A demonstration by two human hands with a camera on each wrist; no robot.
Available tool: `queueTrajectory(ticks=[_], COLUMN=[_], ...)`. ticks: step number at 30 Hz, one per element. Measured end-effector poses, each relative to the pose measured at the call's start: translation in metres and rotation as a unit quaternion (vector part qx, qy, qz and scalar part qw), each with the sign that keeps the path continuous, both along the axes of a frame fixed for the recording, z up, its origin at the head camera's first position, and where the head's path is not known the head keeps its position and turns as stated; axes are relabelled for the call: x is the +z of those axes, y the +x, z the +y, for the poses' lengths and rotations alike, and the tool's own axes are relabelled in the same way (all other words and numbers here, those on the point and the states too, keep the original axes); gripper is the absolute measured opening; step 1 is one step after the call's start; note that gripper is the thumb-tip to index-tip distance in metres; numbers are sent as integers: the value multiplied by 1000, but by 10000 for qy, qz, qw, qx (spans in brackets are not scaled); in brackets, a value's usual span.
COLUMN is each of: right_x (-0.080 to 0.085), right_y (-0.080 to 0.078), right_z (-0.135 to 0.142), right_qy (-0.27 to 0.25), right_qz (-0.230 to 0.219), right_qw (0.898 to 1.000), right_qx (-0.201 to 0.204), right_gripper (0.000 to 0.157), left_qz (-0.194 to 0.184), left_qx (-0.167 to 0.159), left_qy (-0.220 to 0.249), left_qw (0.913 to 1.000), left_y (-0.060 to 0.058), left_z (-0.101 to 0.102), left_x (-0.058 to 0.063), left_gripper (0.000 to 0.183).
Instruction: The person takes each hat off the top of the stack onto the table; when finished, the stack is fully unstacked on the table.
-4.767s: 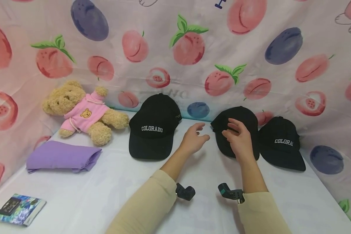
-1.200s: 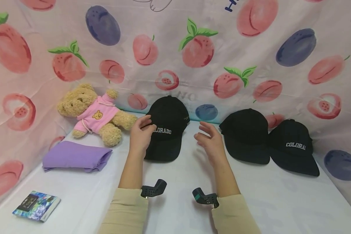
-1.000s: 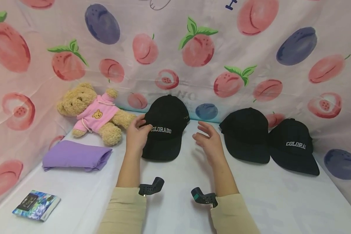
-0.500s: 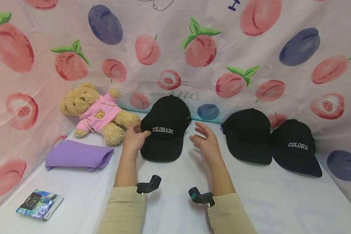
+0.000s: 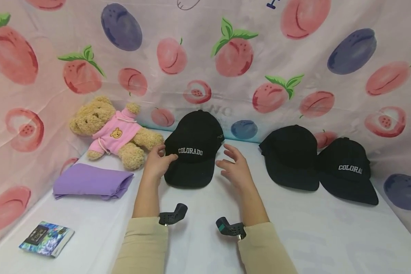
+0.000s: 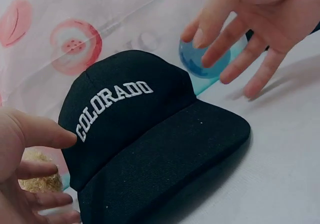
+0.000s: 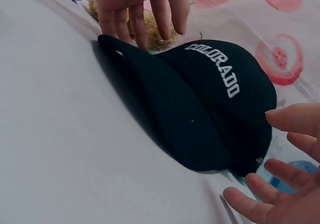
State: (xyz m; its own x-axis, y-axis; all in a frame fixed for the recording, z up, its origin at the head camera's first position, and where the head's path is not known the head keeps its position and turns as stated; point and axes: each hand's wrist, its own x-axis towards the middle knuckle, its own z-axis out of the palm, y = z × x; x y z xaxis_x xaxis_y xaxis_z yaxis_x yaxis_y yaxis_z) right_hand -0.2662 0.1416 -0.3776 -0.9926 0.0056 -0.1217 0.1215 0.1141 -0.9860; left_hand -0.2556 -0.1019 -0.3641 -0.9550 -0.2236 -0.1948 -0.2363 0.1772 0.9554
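Observation:
A black baseball cap (image 5: 190,167) with white COLORADO lettering sits on the white table, brim facing the person. My left hand (image 5: 155,163) is at the cap's left side, fingers spread and relaxed, thumb overlapping the crown's edge in the head view. My right hand (image 5: 235,167) is just right of the same cap, fingers parted, with a narrow gap to the brim. The left wrist view shows the cap (image 6: 135,109) between both hands. In the right wrist view the right hand's fingers (image 7: 285,181) lie close beside the cap's crown (image 7: 240,114).
Two more black caps, one plain in front (image 5: 291,163) and one lettered (image 5: 347,173), stand at the right. A teddy bear (image 5: 114,131) in a pink hoodie lies back left. Nearer are a folded purple cloth (image 5: 92,182) and a small colourful book (image 5: 47,239). A fruit-print curtain (image 5: 198,49) hangs behind.
Both hands have moved left from the right-hand caps to the lettered cap in the middle. Most recently the left hand settled at its left side and the right hand drew closer from the right.

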Motion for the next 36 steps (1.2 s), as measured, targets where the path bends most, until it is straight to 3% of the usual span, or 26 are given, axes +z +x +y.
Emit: queueTrajectory(ticks=[6, 12, 18, 23, 29, 36], right_x=[-4, -7, -10, -13, -13, -11], right_y=[-2, -3, -7, -9, -9, -6], right_z=[-12, -15, -15, -15, -11, -9], right_qy=[32, 431, 785, 772, 720, 779], right_qz=[89, 284, 322, 177, 307, 452], right_qw=[9998, 9976, 9953, 9950, 9937, 9935], right_qx=[173, 454, 473, 606, 796, 700], right_gripper=[71, 77, 83, 86, 89, 92], left_qz=[-41, -69, -147, -168, -141, -214], left_qx=[0, 0, 22, -167, -403, -513], left_qy=[31, 50, -178, -308, -405, -423], left_qw=[10000, 10000, 9997, 9992, 9983, 9976], left_y=[-1, -4, -5, -3, -2, 0], left_z=[3, 8, 5, 2, 1, 2], left_x=[0, -1, -3, -4, -4, -1], left_gripper=[78, 81, 82, 82, 81, 82])
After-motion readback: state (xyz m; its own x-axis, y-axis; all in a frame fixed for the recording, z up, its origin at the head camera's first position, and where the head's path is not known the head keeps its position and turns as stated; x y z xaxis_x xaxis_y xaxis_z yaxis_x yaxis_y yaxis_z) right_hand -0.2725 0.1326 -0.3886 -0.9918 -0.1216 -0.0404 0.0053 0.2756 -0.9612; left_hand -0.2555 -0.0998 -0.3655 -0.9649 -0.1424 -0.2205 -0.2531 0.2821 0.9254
